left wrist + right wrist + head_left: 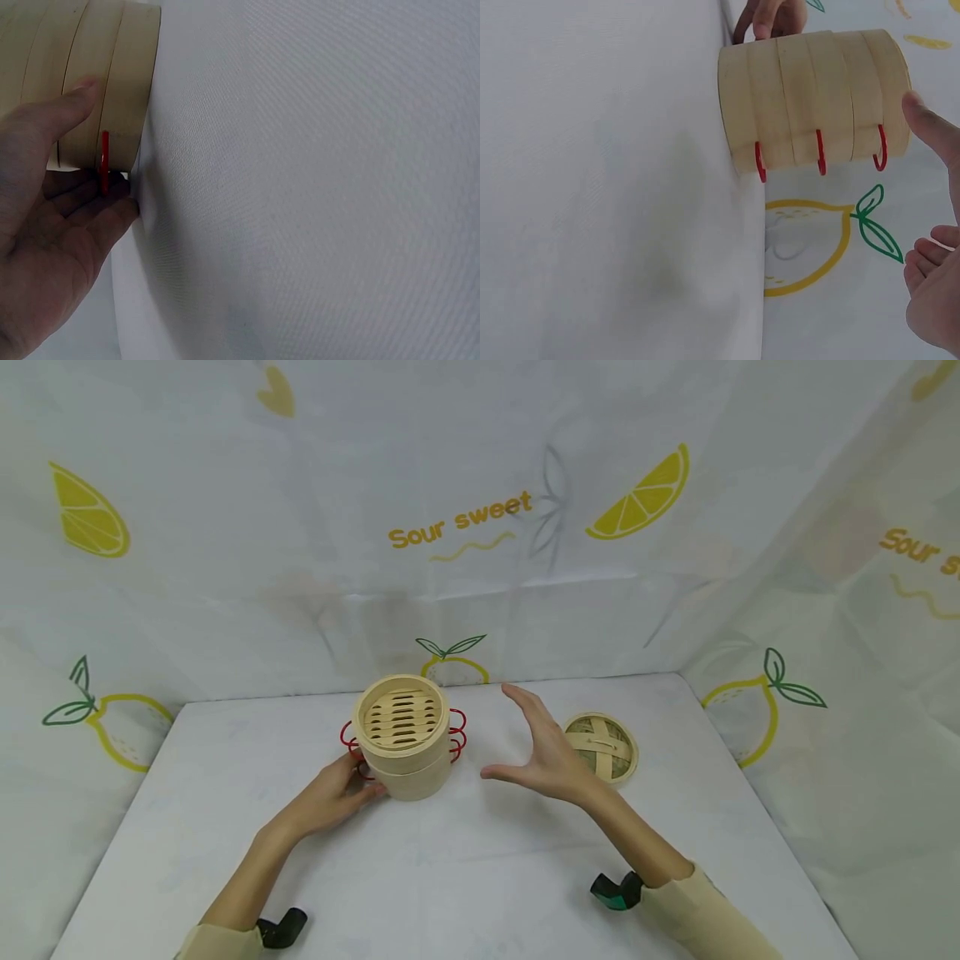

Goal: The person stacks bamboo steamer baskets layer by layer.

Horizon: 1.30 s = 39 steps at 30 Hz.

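Gripping steamer stack (pixel 405 753), seemingly: left hand (pixel 330 795). Right hand (pixel 551 762) splayed nearby.

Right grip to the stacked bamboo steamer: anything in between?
Nothing visible: only white tabletop shows between the right grip and the bamboo steamer. The steamer's red handles jut toward that grip; the round lid lies off that path.
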Tool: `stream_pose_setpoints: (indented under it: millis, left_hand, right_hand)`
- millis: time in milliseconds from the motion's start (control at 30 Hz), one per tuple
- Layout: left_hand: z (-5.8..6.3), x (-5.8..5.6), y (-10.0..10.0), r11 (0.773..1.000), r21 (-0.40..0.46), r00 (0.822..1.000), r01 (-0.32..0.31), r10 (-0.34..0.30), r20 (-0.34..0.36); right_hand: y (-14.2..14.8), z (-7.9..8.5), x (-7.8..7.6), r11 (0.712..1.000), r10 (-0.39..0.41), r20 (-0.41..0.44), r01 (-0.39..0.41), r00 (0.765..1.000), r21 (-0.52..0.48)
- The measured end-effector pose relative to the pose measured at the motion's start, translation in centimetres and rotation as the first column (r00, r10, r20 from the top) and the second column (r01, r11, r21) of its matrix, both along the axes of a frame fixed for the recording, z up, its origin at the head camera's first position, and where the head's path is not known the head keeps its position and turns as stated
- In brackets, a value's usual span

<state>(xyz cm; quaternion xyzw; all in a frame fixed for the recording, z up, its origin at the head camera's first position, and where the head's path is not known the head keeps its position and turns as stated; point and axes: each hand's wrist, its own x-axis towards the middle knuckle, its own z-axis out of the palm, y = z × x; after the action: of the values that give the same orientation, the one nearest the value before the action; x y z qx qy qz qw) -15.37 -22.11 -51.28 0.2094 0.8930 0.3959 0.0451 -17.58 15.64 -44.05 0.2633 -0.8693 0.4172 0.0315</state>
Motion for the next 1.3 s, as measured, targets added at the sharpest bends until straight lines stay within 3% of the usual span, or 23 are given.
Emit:
stream_pose_setpoints:
  millis: [267, 500, 800, 1300]
  left_hand:
    - [0.1, 0.1, 0.0, 1.000, 0.000, 1.000, 0.001, -0.001, -0.001]
    - [0.1, 0.0, 0.1, 1.000, -0.004, 1.000, 0.001, -0.001, 0.000]
    - [-0.1, 0.0, 0.0, 1.000, 0.005, 1.000, -0.003, 0.003, 0.013]
    - [0.1, 0.1, 0.2, 1.000, 0.003, 1.000, -0.003, 0.003, -0.002]
  right_hand:
    - [1.7, -0.6, 0.3, 1.000, -0.019, 0.034, 0.019, 0.999, 0.006]
    - [3.2, -0.8, 0.4, 0.997, -0.081, 0.045, 0.082, 0.996, -0.014]
    - [5.4, -1.5, 0.2, 0.994, -0.103, 0.008, 0.103, 0.995, -0.047]
    - [9.1, -2.7, 0.2, 0.984, -0.179, -0.077, 0.180, 0.981, 0.000]
